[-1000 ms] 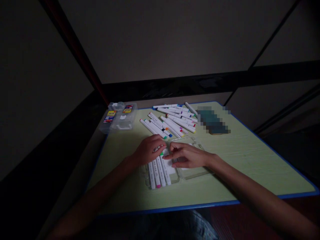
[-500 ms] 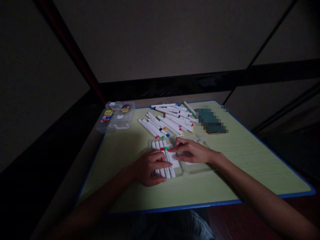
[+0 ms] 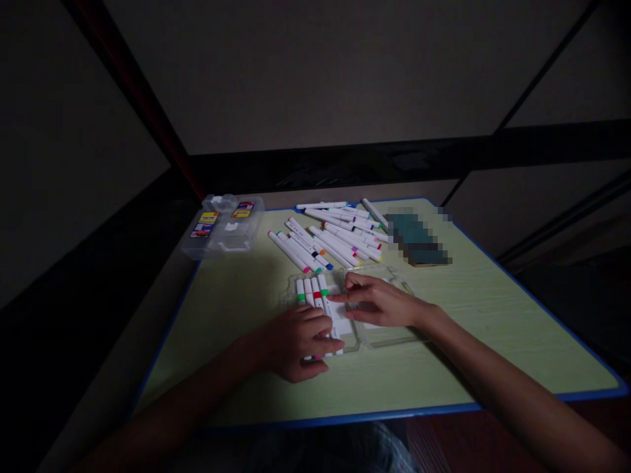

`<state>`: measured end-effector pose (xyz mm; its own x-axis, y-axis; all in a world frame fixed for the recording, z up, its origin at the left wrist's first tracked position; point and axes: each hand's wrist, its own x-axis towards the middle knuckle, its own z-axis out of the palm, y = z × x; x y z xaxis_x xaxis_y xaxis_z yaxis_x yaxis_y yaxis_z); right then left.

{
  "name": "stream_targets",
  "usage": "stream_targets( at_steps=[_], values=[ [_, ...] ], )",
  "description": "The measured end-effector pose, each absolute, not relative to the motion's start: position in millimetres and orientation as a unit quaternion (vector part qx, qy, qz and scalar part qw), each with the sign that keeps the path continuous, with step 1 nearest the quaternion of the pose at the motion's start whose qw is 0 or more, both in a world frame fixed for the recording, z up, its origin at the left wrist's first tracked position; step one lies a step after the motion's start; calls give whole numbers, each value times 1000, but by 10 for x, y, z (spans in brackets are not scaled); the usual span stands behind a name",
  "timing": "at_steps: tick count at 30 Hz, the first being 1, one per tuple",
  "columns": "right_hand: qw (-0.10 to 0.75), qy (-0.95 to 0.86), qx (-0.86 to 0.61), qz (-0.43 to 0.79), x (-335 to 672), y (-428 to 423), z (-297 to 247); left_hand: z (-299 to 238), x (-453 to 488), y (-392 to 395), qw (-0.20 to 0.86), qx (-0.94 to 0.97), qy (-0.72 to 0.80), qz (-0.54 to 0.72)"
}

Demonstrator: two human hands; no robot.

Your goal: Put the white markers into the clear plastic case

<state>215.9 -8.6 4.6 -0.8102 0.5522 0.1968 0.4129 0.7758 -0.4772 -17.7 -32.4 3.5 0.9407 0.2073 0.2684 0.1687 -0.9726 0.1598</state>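
An open clear plastic case (image 3: 355, 346) lies on the table in front of me. Several white markers with coloured bands stand side by side in its left half, among them a green-banded marker (image 3: 324, 293) on the right of the row. Across their lower ends rests my left hand (image 3: 302, 338), fingers outstretched and thumb apart, hiding part of the row. My right hand (image 3: 379, 301) is over the middle and right half of the case. Its index fingertip touches or nearly touches the green-banded marker, and its fingers are apart with nothing visible between them.
A loose pile of white markers (image 3: 340, 240) with coloured ends spreads behind the case. Another clear case (image 3: 241, 240) with labels stands at the back left. A pixelated dark flat object (image 3: 419, 240) lies at the right. The pale green table (image 3: 493, 328) has a blue edge.
My left hand has slid slightly toward me along the markers, uncovering more of their upper parts. My right hand stays nearly in place. The view has shifted a little.
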Motion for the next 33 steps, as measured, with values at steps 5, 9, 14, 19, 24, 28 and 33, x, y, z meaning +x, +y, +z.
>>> stream_targets(
  at_steps=[5, 9, 14, 19, 24, 28, 33],
  values=[
    [154, -928, -267, 210, 2161, -95, 52, 45, -165, -332, 80, 980, 104, 148],
    [150, -930, -267, 203, 2162, -98, 54, 49, -165, -331, 91, 980, 111, 138],
    [152, -931, -268, 195, 2153, -104, 56, 43, -167, -329, 92, 980, 115, 137],
    [133, -938, -269, 172, 2140, -111, 78, 51, -164, -329, 104, 977, 116, 146],
    [108, -946, -265, 153, 2121, -119, 128, 67, -162, -331, 110, 975, 126, 145],
    [100, -947, -267, 149, 2115, -119, 133, 64, -160, -329, 105, 977, 118, 146],
    [121, -943, -264, 162, 2129, -106, 81, 51, -157, -323, 83, 978, 104, 163]
  ],
)
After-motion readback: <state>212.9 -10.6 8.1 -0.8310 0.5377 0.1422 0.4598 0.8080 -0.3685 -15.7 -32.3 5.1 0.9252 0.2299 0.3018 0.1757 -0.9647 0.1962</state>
